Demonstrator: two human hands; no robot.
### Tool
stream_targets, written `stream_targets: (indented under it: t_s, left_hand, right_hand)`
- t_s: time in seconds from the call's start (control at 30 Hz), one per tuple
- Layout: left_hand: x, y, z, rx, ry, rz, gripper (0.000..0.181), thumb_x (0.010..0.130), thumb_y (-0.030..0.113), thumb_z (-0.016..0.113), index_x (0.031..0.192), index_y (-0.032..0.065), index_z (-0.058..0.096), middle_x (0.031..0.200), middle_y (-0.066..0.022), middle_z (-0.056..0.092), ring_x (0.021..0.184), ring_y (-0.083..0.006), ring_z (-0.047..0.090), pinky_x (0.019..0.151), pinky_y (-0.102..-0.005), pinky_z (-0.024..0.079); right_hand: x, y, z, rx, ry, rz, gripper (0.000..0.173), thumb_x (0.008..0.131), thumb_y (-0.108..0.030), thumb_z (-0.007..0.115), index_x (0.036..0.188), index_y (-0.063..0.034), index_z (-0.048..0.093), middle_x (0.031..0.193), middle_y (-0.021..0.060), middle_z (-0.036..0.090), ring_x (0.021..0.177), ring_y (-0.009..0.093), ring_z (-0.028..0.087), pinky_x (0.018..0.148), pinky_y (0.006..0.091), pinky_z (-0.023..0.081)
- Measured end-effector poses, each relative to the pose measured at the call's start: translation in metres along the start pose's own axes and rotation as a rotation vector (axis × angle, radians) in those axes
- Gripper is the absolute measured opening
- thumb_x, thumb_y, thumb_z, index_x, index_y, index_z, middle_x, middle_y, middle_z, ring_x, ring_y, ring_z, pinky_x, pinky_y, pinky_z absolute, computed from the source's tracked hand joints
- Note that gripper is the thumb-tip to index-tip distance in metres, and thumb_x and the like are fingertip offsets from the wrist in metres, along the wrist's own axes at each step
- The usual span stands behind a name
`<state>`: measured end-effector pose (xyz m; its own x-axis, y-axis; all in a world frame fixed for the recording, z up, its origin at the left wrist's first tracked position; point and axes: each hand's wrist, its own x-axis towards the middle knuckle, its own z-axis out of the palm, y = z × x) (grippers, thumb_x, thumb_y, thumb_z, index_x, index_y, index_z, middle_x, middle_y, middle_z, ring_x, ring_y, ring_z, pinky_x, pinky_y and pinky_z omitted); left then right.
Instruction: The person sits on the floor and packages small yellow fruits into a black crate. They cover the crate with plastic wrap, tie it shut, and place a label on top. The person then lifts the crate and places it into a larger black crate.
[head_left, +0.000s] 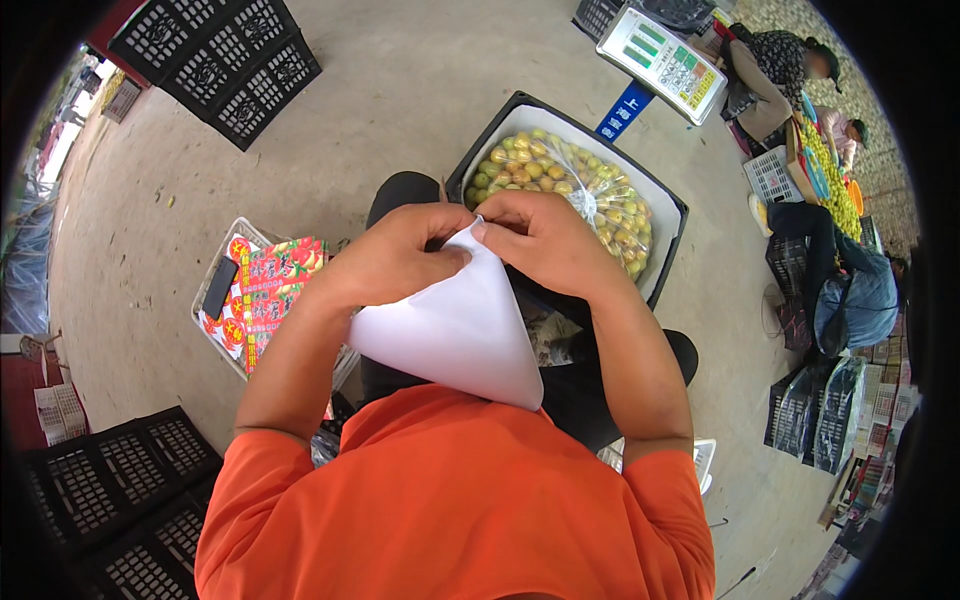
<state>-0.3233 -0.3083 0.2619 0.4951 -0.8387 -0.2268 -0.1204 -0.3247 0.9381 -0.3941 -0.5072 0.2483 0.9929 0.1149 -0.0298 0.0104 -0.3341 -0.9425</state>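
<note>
Both hands meet over my lap at the peak of a white sheet (457, 330), paper or thin plastic, that hangs down in a cone-like fold against my shirt. My left hand (397, 255) pinches its upper edge between thumb and fingers. On the other side of the same corner, my right hand (532, 240) grips with thumb and forefinger. Just beyond my hands stands a black crate (679, 244) with a white liner (664, 232). Inside lies a clear plastic bag of green-yellow fruit (525, 165), gathered at a knot (583, 204). My right forearm hides part of the crate.
A digital scale display (660, 64) rises on a blue post (626, 112) behind the crate. Left of me, a pale basket (214, 330) holds printed red sheets (281, 274) and a dark phone (220, 287). Black crates (217, 60) stand upper left; several people sit at right.
</note>
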Motion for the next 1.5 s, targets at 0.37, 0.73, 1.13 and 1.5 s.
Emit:
stream_targets:
  t_s: [0.37,0.73,1.13,1.5]
  left_hand:
    - [-0.009,0.001,-0.001,-0.135,0.056,-0.018,0.031,0.089,0.0,0.055,0.12,-0.002,0.059,0.099,-0.0022,0.063,0.089,-0.0086,0.058,0.079,-0.0259,0.048]
    - [-0.071,-0.098,-0.074,-0.08,0.633,-0.253,0.029,0.092,0.012,0.056,0.115,-0.0046,0.062,0.096,-0.0063,0.066,0.082,-0.0114,0.06,0.075,-0.0277,0.049]
    - [-0.282,-0.324,-0.102,-0.626,1.055,-0.745,0.027,0.09,0.006,0.054,0.115,-0.005,0.057,0.101,-0.0136,0.066,0.084,-0.0217,0.066,0.068,-0.0361,0.057]
    - [-0.376,-0.419,-0.128,0.799,0.95,-1.19,0.03,0.085,0.021,0.054,0.097,-0.004,0.065,0.092,-0.0208,0.068,0.084,-0.0327,0.066,0.072,-0.044,0.051]
  right_hand:
    - [-0.002,0.018,0.008,0.038,0.139,-0.008,0.032,0.092,-0.028,0.063,0.103,0.002,0.065,0.082,0.0097,0.066,0.071,0.02,0.063,0.068,0.0328,0.051]
    - [0.009,0.054,-0.016,0.578,0.635,0.218,0.024,0.094,-0.022,0.061,0.096,0.0021,0.066,0.073,0.0054,0.063,0.056,0.009,0.054,0.047,0.0228,0.04]
    - [-0.024,0.092,-0.091,0.571,0.893,0.134,0.025,0.096,-0.021,0.061,0.102,0.0028,0.062,0.079,0.0117,0.068,0.057,0.013,0.056,0.048,0.0245,0.042]
    - [-0.037,0.167,-0.088,0.738,0.809,0.204,0.031,0.094,-0.018,0.062,0.118,0.0025,0.063,0.108,0.0111,0.067,0.095,0.016,0.064,0.074,0.0322,0.054]
